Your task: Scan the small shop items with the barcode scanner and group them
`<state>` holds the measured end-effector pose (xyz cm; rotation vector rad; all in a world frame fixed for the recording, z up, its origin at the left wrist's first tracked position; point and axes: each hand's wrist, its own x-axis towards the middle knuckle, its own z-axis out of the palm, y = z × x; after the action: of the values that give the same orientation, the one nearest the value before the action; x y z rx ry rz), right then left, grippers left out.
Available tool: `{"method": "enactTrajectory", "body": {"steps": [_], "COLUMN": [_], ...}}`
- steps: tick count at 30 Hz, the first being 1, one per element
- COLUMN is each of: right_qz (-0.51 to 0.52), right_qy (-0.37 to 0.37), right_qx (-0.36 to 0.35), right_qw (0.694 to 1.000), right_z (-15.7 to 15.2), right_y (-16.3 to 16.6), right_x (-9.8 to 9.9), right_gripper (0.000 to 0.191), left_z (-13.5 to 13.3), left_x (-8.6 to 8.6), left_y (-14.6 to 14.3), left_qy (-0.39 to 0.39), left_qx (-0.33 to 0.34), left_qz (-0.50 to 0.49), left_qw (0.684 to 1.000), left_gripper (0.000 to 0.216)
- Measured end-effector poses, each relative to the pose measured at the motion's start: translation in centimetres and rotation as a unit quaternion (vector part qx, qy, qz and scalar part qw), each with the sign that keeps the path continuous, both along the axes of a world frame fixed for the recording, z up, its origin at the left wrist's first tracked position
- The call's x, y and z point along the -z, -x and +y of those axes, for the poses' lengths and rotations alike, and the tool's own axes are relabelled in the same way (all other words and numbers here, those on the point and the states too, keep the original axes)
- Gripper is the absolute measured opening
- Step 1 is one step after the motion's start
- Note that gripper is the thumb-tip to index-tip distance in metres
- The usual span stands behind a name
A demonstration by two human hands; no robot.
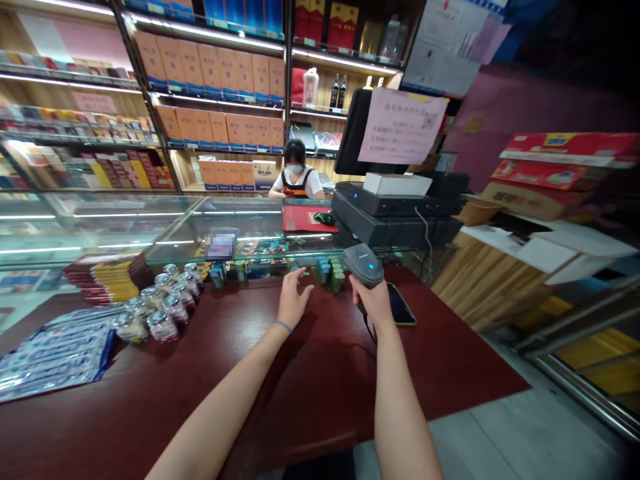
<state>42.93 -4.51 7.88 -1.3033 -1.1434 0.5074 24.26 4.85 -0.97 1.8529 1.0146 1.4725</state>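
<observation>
My right hand [376, 303] is wrapped round the handle of a dark grey barcode scanner [363, 261], whose blue light is lit. A cable hangs below the grip. My left hand [295, 298] hovers over or rests on the dark red counter [225, 373], fingers spread, with nothing in it. Just beyond and between the hands stand several small green cylindrical packs [337, 279]. Close behind my right wrist lies a phone [401, 305], partly hidden by it.
Small lidded jars [163, 325], stacked packets [113, 277] and blue-white flat packages [55, 350] lie to the left. Across the glass display case [240, 223] sits a person [297, 180]. A monitor [353, 133] stands over a black cash drawer [390, 223]. Boxes [545, 187] are piled on the right.
</observation>
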Motion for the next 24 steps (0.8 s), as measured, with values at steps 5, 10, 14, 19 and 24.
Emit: {"method": "enactTrajectory", "body": {"steps": [5,10,14,19,24], "right_qz": [0.037,0.045,0.035,-0.017,-0.119], "right_qy": [-0.01,-0.015,-0.017,-0.026,-0.021], "right_qx": [0.03,0.033,0.036,0.07,0.097], "right_qw": [0.999,0.998,0.999,0.997,0.988], "right_z": [-0.7,-1.0,-1.1,-0.6,0.2], "right_y": [-1.4,-1.7,-1.8,-2.2,-3.1], "right_x": [-0.7,-1.1,-1.0,-1.0,-1.6], "right_gripper": [0.035,0.03,0.027,0.027,0.034], "left_z": [-0.8,-0.8,-0.8,-0.8,-0.9], "left_x": [0.3,0.8,1.1,0.6,-0.1], "left_y": [-5.3,-8.4,-9.3,-9.5,-8.4], "left_qy": [0.02,0.023,0.013,0.011,0.018], "left_qx": [0.066,0.072,0.051,0.05,0.06], "left_qz": [0.007,0.022,0.038,0.04,0.021], "left_qw": [0.998,0.997,0.998,0.998,0.998], "left_gripper": [0.05,0.057,0.049,0.032,0.023]}}
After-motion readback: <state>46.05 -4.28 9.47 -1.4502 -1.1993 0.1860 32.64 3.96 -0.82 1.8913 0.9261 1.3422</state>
